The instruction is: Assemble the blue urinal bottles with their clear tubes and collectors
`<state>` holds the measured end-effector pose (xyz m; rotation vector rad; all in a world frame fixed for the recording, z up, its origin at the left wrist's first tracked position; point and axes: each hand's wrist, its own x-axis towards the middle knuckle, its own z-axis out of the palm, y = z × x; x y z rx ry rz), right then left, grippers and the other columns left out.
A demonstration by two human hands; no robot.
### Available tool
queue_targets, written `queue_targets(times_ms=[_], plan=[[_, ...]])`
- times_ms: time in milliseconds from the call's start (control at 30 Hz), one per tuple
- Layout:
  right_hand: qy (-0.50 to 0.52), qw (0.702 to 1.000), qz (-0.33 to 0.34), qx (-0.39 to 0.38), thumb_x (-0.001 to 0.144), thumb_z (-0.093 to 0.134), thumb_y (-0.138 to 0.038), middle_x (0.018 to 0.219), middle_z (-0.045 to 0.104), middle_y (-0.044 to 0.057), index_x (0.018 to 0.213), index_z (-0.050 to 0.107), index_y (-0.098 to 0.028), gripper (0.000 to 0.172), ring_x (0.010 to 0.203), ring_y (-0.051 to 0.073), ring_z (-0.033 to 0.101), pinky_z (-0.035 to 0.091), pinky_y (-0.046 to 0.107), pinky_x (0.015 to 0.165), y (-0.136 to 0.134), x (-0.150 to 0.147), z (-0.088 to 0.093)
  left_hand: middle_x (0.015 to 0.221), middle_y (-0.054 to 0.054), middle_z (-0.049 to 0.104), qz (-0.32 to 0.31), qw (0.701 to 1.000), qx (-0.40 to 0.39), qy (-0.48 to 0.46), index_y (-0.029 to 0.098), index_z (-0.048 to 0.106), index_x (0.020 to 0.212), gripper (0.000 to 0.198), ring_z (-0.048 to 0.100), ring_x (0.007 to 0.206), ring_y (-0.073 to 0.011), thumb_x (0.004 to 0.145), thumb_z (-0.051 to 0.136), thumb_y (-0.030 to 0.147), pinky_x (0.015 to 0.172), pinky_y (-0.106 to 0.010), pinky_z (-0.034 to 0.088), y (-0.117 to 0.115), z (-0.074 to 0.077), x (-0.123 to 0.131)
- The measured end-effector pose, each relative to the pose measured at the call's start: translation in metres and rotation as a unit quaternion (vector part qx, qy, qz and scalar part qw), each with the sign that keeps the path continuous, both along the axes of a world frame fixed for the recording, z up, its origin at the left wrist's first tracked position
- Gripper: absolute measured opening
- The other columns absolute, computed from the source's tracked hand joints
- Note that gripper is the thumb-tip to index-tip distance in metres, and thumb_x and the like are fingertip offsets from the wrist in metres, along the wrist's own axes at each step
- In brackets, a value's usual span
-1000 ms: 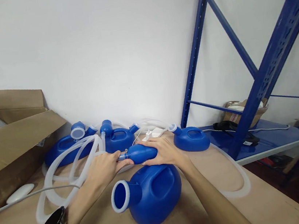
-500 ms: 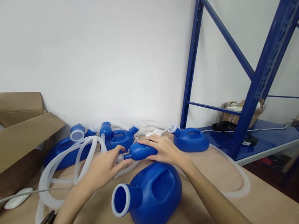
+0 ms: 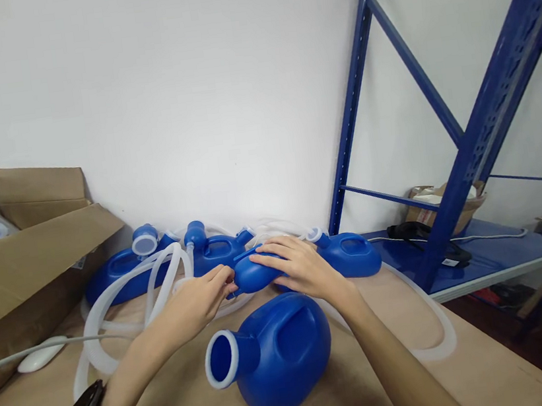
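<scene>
My right hand (image 3: 299,266) wraps over the wide body of a rounded blue urinal funnel (image 3: 250,275), holding it just above the table. At the funnel's narrow left end, my left hand (image 3: 217,290) is closed in a pinch; the fingertips cover that end and whatever joins it. Below both hands lies a large blue urinal bottle (image 3: 288,354) with a moulded handle, its white-rimmed open mouth facing left. Translucent hose (image 3: 97,345) loops on the table left of my left hand, and part of it passes behind my fingers.
More blue urinal bottles (image 3: 350,256) lie along the wall, with hoses and blue funnel heads (image 3: 145,239). An open cardboard box (image 3: 33,261) stands left, near a white mouse-shaped object (image 3: 41,355) and cable. A blue metal rack (image 3: 464,151) rises right, beyond the table edge.
The funnel has turned so its wide end comes up and its narrow end dips. My left fingers have closed on the narrow end, and my right hand has rolled further over the body.
</scene>
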<state>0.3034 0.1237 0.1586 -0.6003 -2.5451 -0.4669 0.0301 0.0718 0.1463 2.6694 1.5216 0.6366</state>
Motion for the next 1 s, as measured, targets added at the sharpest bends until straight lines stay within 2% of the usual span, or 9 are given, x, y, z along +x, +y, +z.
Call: queue_targets(times_ms=[200,433,567,800,1000], plan=[[0.003,0.999,-0.009,-0.038,0.087,0.077,-0.022,0.139,0.063,0.007,0.145,0.054,-0.03,0.063,0.13,0.029,0.054,0.05,0.049,0.106,0.0,0.001,0.002,0.097,-0.002,0.071,-0.013,1.0,-0.02,-0.015,0.025,0.057,0.105,0.035,0.065,0.074,-0.0195,0.106,0.028,0.046,0.069,-0.031,0.044,-0.001,-0.002,-0.001],[-0.014,0.999,-0.035,-0.011,0.084,0.079,-0.019,0.14,0.061,0.009,0.147,0.051,-0.029,0.069,0.131,0.031,0.052,0.049,0.05,0.106,-0.002,0.001,0.001,0.094,-0.001,0.072,-0.004,0.992,-0.076,-0.098,0.025,0.058,0.106,0.035,0.067,0.083,-0.0205,0.103,0.037,0.052,0.075,-0.03,0.048,-0.003,0.001,0.003],[-0.03,0.999,-0.036,-0.017,0.085,0.078,-0.018,0.14,0.061,0.008,0.147,0.05,-0.03,0.07,0.13,0.031,0.052,0.051,0.048,0.102,-0.005,0.0,0.003,0.092,0.0,0.069,-0.045,0.989,-0.091,-0.106,0.024,0.057,0.102,0.03,0.065,0.08,-0.0183,0.103,0.041,0.05,0.074,-0.028,0.046,-0.002,0.0,0.001],[-0.048,0.997,-0.043,-0.039,0.085,0.08,-0.022,0.14,0.061,0.008,0.148,0.049,-0.029,0.071,0.127,0.03,0.054,0.053,0.048,0.098,-0.008,-0.002,0.005,0.086,-0.002,0.068,-0.059,0.998,-0.006,-0.004,0.022,0.056,0.096,0.032,0.065,0.073,-0.0195,0.107,0.032,0.04,0.064,-0.029,0.038,0.002,-0.011,0.0],[-0.052,0.996,-0.051,-0.055,0.085,0.08,-0.023,0.141,0.061,0.008,0.149,0.048,-0.03,0.072,0.127,0.029,0.053,0.052,0.048,0.101,-0.008,-0.001,0.006,0.076,-0.001,0.064,-0.055,0.995,0.065,0.053,0.023,0.056,0.088,0.031,0.061,0.063,-0.0176,0.107,0.036,0.036,0.057,-0.029,0.03,0.012,-0.021,-0.003]])
